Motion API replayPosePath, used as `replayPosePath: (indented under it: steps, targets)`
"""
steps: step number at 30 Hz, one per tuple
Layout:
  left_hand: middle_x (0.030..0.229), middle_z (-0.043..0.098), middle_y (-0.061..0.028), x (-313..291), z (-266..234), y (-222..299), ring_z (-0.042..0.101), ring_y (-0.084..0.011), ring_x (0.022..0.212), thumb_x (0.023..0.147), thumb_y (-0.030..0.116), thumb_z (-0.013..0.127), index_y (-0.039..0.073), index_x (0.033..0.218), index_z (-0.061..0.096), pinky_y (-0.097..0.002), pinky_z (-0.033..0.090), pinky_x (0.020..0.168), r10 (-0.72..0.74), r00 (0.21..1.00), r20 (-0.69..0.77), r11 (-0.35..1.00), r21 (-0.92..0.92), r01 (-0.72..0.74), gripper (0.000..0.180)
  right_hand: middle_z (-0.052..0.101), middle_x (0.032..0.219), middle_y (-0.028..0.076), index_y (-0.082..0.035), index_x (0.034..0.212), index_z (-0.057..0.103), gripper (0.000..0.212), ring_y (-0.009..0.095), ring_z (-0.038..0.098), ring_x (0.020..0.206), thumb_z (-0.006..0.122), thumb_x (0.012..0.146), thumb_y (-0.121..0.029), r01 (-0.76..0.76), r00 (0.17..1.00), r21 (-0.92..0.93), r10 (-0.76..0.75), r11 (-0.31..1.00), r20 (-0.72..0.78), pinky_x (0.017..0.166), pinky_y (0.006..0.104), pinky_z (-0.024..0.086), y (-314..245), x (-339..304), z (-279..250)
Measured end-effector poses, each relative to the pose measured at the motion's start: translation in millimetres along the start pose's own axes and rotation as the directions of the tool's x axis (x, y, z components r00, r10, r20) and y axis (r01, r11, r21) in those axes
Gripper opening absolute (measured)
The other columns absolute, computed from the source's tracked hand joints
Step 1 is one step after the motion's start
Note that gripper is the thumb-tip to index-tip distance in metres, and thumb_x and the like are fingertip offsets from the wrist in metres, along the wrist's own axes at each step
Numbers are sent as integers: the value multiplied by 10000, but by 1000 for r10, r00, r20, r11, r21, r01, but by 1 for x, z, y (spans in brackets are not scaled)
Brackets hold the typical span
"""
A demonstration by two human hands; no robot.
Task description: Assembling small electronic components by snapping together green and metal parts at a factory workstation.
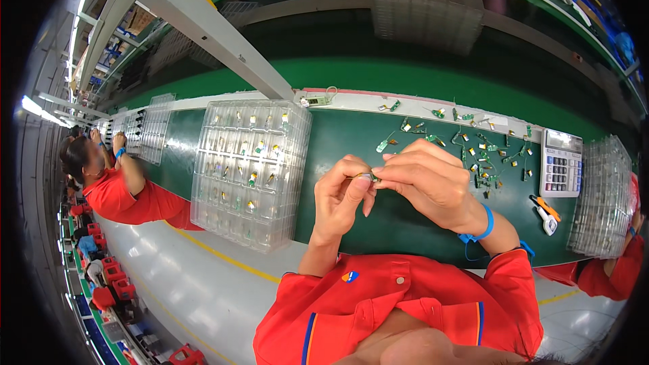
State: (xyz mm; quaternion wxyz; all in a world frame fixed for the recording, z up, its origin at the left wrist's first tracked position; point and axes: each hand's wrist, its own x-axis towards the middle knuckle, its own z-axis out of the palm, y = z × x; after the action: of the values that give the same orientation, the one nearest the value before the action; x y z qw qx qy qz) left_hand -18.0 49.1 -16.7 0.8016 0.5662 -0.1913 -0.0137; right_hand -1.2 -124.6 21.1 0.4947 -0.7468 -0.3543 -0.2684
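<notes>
Above the green bench top [399,230], both my hands meet at one small part [368,176], mostly hidden by the fingers; a greyish end and a bit of green show. My left hand [341,192] pinches it between thumb and index finger. From the other side, my right hand [427,179] grips it with its fingertips, a blue band round that wrist. Loose small circuit boards [483,159] with thin wires and yellowish pieces lie scattered just beyond and right of my right hand. Left of my left hand stands a stack of clear compartment trays [250,169] holding similar small parts.
A calculator [561,169] lies at the right, with an orange-handled tool [546,208] and a white tool [547,222] nearer me. Another clear tray stack [598,196] stands beyond them. A grey post [203,27] rises at the far left. A co-worker [111,176] sits left.
</notes>
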Motion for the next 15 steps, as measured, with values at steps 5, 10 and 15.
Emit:
replayPosePath:
  steps: [5,10,15]
  targets:
    - [816,531,-99,0,3,-2,508,-116,509,946,73,508,-36,898,540,-215,408,441,47,997,-65,996,72,-43,123,666,765,81,-12,852,693,229,230,647,731,776,639,3,11,999,-16,-12,1000,-40,621,296,528,3,0,3]
    - [829,544,-93,3,-2,0,536,-113,533,941,69,521,-34,891,564,-213,425,437,1,997,-79,995,96,6,122,659,847,97,19,935,660,246,204,649,779,748,706,15,-238,963,102,221,966,154,630,280,528,2,6,-5]
    - [854,549,-109,4,-7,-1,555,-122,565,953,127,515,-55,894,578,-215,451,443,40,998,-44,950,310,-24,202,625,937,82,45,983,616,201,127,627,829,688,804,-9,-643,765,324,560,694,317,698,237,535,6,1,1]
